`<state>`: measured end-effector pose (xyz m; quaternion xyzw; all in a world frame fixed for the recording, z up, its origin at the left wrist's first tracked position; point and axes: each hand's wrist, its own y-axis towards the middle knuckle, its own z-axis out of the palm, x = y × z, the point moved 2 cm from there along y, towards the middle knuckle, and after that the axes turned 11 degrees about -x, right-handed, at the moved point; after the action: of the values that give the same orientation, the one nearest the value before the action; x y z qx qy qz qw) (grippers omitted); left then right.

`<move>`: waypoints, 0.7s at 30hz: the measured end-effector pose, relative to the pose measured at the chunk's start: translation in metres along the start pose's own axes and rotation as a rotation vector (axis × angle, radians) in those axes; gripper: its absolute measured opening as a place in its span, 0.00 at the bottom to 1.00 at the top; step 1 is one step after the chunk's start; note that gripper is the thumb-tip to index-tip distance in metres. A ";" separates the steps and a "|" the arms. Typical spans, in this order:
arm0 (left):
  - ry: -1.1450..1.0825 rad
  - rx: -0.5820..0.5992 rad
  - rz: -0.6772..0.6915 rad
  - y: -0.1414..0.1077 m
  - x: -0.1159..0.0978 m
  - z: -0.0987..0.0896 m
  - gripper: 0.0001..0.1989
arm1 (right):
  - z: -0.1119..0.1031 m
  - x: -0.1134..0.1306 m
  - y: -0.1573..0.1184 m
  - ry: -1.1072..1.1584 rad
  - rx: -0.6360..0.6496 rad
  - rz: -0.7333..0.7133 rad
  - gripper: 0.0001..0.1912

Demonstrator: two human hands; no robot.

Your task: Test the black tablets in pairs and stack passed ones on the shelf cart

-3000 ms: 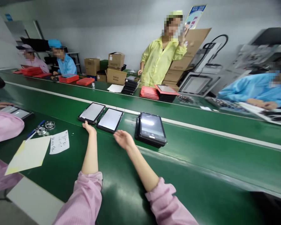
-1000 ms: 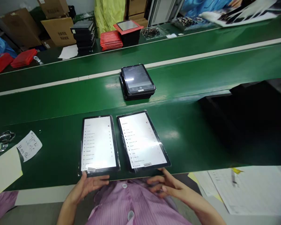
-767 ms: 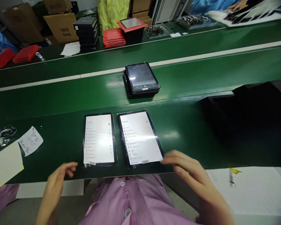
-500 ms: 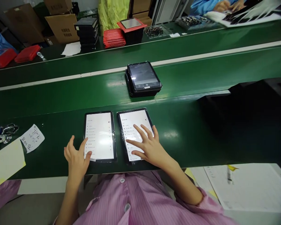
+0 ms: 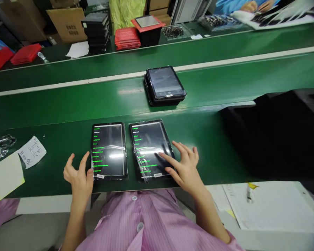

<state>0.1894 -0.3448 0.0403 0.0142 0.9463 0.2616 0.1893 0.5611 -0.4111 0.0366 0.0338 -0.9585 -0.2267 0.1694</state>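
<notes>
Two tablets lie side by side on the green bench, their dark screens listing lines of green text. At the lower left edge of the left tablet (image 5: pixel 111 150) is my left hand (image 5: pixel 80 177), fingers apart and holding nothing. My right hand (image 5: pixel 187 169) is spread over the right side of the right tablet (image 5: pixel 149 146), its index finger stretched toward the screen; whether the fingertip touches the glass I cannot tell. Clear film wrinkles along this tablet's lower left. Beyond them, a stack of tablets (image 5: pixel 166 83) rests on the green strip.
Keys (image 5: pixel 1 148), a handwritten note (image 5: pixel 32 151) and a yellowish paper (image 5: pixel 6 177) lie to the left. A large black object (image 5: pixel 267 136) occupies the right. Paper sheets (image 5: pixel 272 209) sit below the bench edge. Across the bench are red packets (image 5: pixel 127 38) and a co-worker's hands (image 5: pixel 256 6).
Both screens have turned from a white list to black with green text. My right hand has moved right, off the screen's middle; my left hand has shifted slightly left.
</notes>
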 end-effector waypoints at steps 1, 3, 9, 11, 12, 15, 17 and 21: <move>0.023 0.004 0.013 -0.001 -0.001 0.002 0.40 | 0.002 0.006 0.003 -0.001 0.017 -0.021 0.19; 0.043 0.002 0.023 -0.004 -0.002 0.004 0.41 | 0.006 0.015 0.009 -0.005 0.046 -0.063 0.19; 0.031 -0.010 0.001 -0.010 0.004 -0.001 0.40 | 0.015 0.021 0.015 -0.031 0.078 -0.145 0.22; 0.007 0.001 0.026 -0.012 0.004 -0.002 0.41 | 0.011 0.019 0.013 -0.020 0.020 -0.165 0.24; -0.005 0.001 0.044 -0.012 0.004 -0.002 0.42 | 0.008 0.018 0.012 -0.012 -0.018 -0.170 0.25; 0.006 0.026 0.093 -0.012 0.003 0.001 0.42 | -0.003 0.013 0.010 -0.018 -0.102 -0.140 0.28; 0.045 0.086 0.103 -0.011 0.003 0.003 0.40 | -0.007 0.010 0.010 -0.049 -0.120 -0.104 0.27; 0.045 0.054 0.052 -0.007 0.004 -0.002 0.43 | -0.007 0.004 0.009 -0.100 -0.160 -0.076 0.29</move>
<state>0.1854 -0.3511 0.0368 0.0379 0.9564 0.2410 0.1609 0.5598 -0.4064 0.0484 0.0453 -0.9427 -0.3100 0.1146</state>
